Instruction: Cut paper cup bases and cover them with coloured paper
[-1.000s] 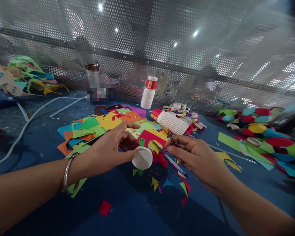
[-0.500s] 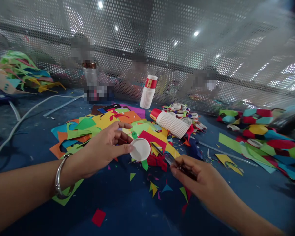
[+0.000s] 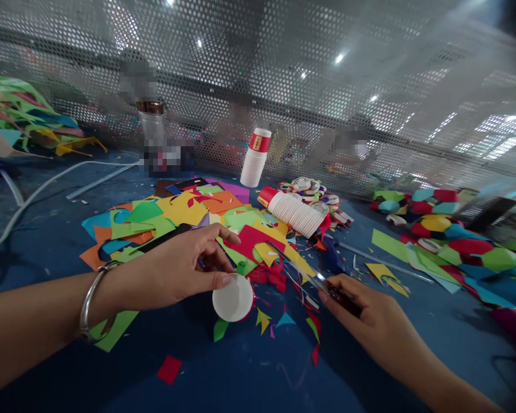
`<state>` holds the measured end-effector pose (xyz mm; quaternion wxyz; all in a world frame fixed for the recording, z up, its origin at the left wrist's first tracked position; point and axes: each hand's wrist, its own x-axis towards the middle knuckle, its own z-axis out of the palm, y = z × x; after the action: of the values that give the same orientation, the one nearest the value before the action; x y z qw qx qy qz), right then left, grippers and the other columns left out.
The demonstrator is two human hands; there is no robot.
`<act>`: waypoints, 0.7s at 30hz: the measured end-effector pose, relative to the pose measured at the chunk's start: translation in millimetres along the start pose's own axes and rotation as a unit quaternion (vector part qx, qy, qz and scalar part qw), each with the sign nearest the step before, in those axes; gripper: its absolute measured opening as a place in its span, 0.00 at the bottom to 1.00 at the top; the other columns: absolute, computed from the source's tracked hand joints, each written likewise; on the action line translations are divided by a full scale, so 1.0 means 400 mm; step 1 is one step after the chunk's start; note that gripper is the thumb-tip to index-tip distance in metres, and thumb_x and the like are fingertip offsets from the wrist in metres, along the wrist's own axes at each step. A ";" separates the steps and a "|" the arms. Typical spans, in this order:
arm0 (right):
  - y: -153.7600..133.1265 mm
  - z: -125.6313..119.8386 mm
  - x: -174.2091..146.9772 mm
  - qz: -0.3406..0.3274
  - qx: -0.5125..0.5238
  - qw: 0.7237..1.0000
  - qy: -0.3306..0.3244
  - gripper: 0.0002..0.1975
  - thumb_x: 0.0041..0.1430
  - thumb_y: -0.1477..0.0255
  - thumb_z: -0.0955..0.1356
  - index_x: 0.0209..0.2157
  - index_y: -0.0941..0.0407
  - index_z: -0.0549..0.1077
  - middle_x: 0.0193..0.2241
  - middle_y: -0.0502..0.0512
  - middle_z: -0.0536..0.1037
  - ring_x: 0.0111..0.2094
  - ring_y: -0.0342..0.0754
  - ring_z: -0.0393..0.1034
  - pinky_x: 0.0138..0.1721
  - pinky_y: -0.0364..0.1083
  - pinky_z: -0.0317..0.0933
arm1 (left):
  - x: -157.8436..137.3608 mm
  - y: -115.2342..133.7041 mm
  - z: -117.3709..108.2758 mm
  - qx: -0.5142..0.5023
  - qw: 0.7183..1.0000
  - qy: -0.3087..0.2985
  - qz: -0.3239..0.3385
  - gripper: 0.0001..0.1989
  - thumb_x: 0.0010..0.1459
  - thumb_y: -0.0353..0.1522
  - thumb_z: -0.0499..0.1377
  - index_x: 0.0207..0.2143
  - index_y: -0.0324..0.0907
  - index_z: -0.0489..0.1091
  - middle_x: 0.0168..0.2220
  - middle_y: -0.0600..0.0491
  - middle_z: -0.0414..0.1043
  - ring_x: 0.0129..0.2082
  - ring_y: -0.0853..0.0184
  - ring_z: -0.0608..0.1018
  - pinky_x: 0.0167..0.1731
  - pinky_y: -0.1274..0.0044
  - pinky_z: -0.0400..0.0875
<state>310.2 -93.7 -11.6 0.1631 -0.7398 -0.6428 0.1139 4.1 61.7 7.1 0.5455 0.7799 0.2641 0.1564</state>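
Observation:
My left hand (image 3: 189, 261) is closed on a small paper cup (image 3: 233, 298), the thumb pressed on its edge. The cup's white round end faces me, with red showing along its right side. A green piece with small markings (image 3: 241, 267) sticks out above it and a green leaf-shaped piece (image 3: 220, 330) below. In my right hand (image 3: 352, 304) are scissors (image 3: 312, 274), gripped by their dark handles. Their metal blades point up and left over red and yellow paper, apart from the cup. My left fingertips behind the cup are partly hidden.
Coloured paper scraps (image 3: 176, 212) are heaped ahead on the blue table (image 3: 258, 378). One stack of paper cups (image 3: 254, 160) stands upright; another stack (image 3: 294, 212) lies on its side. Patterned paper pieces (image 3: 451, 229) lie right, a white cable (image 3: 47, 186) left. Perforated mesh rises behind.
My left hand has lowered the cup towards me and slightly left. The scissors have moved a little right, so the gap between them and the cup is wider.

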 end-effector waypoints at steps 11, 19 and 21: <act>0.075 -0.014 -0.049 0.017 -0.091 0.996 0.018 0.16 0.69 0.55 0.61 0.43 0.51 0.71 0.37 0.54 0.81 0.35 0.53 0.76 0.32 0.48 0.64 | 0.014 -0.017 -0.006 -0.009 1.000 -0.004 -0.022 0.27 0.58 0.36 0.62 0.57 0.44 0.57 0.41 0.51 0.74 0.37 0.64 0.76 0.36 0.73 0.68; 0.172 -0.027 -0.031 0.031 -0.136 0.990 0.022 0.17 0.68 0.54 0.60 0.46 0.51 0.69 0.39 0.55 0.80 0.34 0.53 0.76 0.34 0.49 0.64 | 0.015 -0.017 -0.005 -0.059 0.998 -0.006 -0.024 0.27 0.56 0.27 0.61 0.57 0.45 0.57 0.39 0.55 0.71 0.35 0.68 0.74 0.34 0.76 0.66; 0.178 -0.030 -0.017 0.043 -0.150 0.988 0.019 0.18 0.68 0.54 0.60 0.46 0.51 0.69 0.36 0.55 0.80 0.32 0.53 0.75 0.33 0.50 0.63 | 0.015 -0.018 -0.003 -0.063 0.998 -0.006 -0.017 0.27 0.56 0.27 0.61 0.57 0.45 0.57 0.39 0.55 0.69 0.37 0.68 0.74 0.35 0.76 0.66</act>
<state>378.9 -110.1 -28.4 0.0578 -0.7850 -0.6167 0.0092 6.5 68.0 0.6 0.5976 0.7404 0.2639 0.1584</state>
